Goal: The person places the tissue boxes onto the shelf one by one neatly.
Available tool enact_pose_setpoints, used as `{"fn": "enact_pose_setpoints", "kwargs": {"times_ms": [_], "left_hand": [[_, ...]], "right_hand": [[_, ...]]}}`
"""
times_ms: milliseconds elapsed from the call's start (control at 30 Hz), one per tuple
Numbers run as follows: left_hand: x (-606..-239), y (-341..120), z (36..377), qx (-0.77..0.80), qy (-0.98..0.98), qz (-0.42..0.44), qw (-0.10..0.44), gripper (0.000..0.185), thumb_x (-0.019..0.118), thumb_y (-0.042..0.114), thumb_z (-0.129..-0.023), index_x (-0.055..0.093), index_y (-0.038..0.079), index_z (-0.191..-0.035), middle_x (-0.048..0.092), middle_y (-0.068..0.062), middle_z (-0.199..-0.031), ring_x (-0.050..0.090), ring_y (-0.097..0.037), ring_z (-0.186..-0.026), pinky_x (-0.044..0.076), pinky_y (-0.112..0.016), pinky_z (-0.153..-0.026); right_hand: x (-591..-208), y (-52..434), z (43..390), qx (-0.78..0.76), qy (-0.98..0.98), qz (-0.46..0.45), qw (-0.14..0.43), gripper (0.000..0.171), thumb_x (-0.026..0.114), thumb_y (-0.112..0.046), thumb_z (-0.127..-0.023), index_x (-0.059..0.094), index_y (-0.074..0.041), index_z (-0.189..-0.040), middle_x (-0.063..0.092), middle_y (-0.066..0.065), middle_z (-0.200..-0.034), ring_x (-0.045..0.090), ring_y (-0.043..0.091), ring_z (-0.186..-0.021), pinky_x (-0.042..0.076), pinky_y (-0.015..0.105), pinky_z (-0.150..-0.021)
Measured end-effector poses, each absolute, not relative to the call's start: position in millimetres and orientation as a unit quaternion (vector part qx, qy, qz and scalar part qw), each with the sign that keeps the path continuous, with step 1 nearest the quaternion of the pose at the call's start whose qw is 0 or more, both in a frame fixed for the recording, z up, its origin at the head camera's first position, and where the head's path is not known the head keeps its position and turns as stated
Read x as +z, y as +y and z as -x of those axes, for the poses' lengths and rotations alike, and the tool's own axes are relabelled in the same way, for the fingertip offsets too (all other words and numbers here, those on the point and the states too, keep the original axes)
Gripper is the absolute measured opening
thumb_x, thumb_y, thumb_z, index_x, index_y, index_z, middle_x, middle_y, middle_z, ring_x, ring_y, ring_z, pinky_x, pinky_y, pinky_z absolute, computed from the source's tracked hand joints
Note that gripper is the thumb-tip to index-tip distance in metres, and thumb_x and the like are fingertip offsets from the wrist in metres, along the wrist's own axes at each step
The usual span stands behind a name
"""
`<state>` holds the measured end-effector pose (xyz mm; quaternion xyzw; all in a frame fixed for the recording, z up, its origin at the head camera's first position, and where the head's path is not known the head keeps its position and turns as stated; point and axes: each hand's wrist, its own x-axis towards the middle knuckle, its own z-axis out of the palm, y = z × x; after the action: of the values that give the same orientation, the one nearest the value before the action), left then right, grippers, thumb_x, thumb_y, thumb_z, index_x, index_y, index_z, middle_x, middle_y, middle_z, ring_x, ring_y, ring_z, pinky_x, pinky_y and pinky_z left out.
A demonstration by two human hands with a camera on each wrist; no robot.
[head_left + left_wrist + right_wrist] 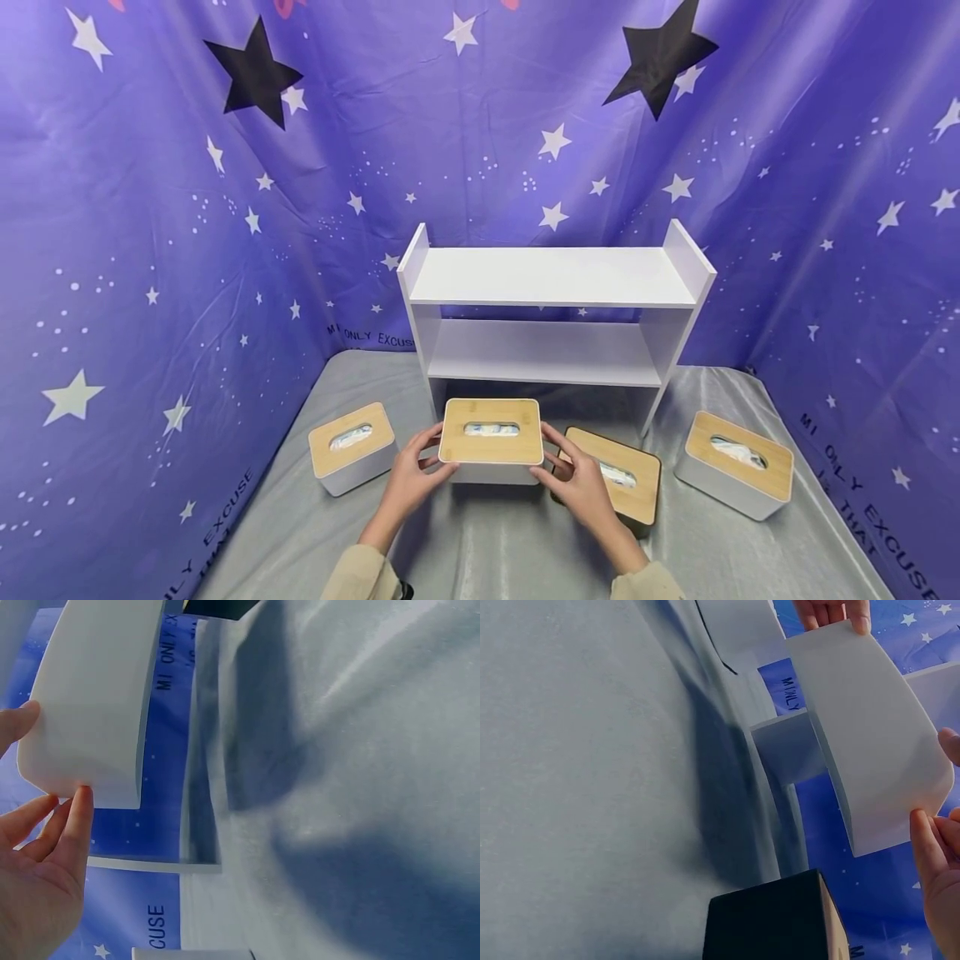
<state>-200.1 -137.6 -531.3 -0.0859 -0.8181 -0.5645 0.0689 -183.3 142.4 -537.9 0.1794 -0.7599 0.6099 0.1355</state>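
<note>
A white tissue box (491, 473) with a bamboo lid and an oval slot is held up off the grey cloth between two hands. At its left end, the left hand (408, 485) grips it, thumb at the front and fingers along the side. The right hand (583, 490) grips the opposite end in the same way. In the left wrist view the thumb and fingertips press the white wall of the box (94, 712). Both hands show on the box (870, 735) in the right wrist view.
A white two-tier shelf (551, 275) stands behind. One white tissue box (360, 467) sits to the left, another (731, 492) far right. A dark-sided tissue box (637, 492) lies partly behind the right hand. Purple star-patterned curtains (480, 125) surround the grey cloth (480, 558).
</note>
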Motion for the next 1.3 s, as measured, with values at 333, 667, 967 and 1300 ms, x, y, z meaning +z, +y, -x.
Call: {"fn": "enact_pose_setpoints", "kwargs": {"times_ms": [333,667,967,1300], "left_hand": [[-521,-134,206,-0.567,-0.815,0.09,0.078,0.068,0.084,0.015,-0.08,0.056,0.007,-0.141,0.058,-0.017,-0.139,0.059,-0.037,-0.124,0.06,-0.035,-0.093],[-508,-129,209,-0.564,-0.816,0.096,0.086,0.069,0.085,0.016,-0.079,0.056,0.01,-0.142,0.059,-0.014,-0.137,0.059,-0.033,-0.124,0.06,-0.034,-0.093],[-501,-127,212,-0.559,-0.816,0.107,0.097,0.069,0.085,0.018,-0.08,0.056,0.012,-0.142,0.059,-0.012,-0.136,0.059,-0.032,-0.122,0.06,-0.035,-0.093],[-495,-127,217,-0.568,-0.808,0.114,0.107,0.069,0.086,0.018,-0.078,0.057,0.016,-0.141,0.059,-0.009,-0.137,0.06,-0.028,-0.122,0.06,-0.037,-0.093]], "right_hand": [[-533,147,192,0.61,-0.759,-0.164,0.156,0.065,0.079,-0.001,-0.081,0.055,-0.002,-0.141,0.06,0.025,-0.135,0.064,0.03,-0.119,0.059,0.038,-0.088],[-513,148,189,0.613,-0.745,-0.183,0.19,0.061,0.078,0.002,-0.082,0.056,0.0,-0.139,0.061,0.024,-0.135,0.061,0.009,-0.123,0.059,0.035,-0.09],[-514,152,196,0.609,-0.744,-0.179,0.207,0.063,0.078,0.005,-0.08,0.057,-0.003,-0.139,0.063,0.022,-0.132,0.062,0.006,-0.121,0.058,0.027,-0.09],[-479,146,186,0.594,-0.754,-0.175,0.221,0.06,0.078,0.012,-0.076,0.058,0.009,-0.133,0.065,0.028,-0.123,0.065,0.029,-0.112,0.06,0.031,-0.089]]}}
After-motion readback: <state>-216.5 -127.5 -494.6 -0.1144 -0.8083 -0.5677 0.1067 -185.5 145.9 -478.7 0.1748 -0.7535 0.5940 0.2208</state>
